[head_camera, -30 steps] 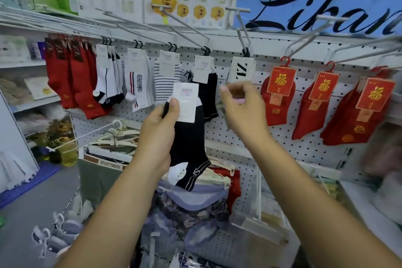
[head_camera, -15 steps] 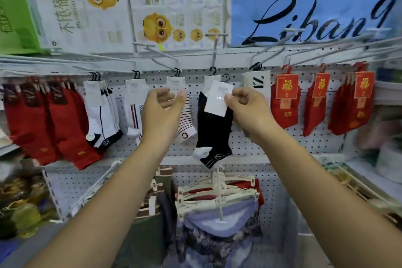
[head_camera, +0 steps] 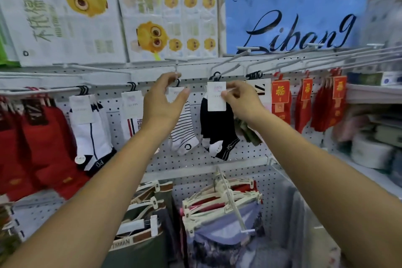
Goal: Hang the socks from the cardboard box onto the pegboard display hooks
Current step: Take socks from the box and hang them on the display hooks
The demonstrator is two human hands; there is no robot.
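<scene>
Left hand (head_camera: 162, 102) is raised, its thumb spread wide from the fingers (head_camera: 171, 76), whose tips reach a pegboard hook (head_camera: 177, 67). Right hand (head_camera: 243, 100), arm outstretched, pinches the white card (head_camera: 215, 102) of the black sock (head_camera: 215, 130) hanging at the next hook (head_camera: 227, 60).

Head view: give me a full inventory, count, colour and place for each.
black sock: one, black with white card, centre, under a hook
striped sock: one, white-black, left of it
white socks: several, white-navy, further left
red socks: many, red, far left and right
hooks: many, white, along top
pegboard: one, white, behind socks
packs: several, white and blue, shelf above
hangered clothes: several, mixed, below
left hand: one, fingers up at a hook
right hand: one, pinching black sock's card
</scene>
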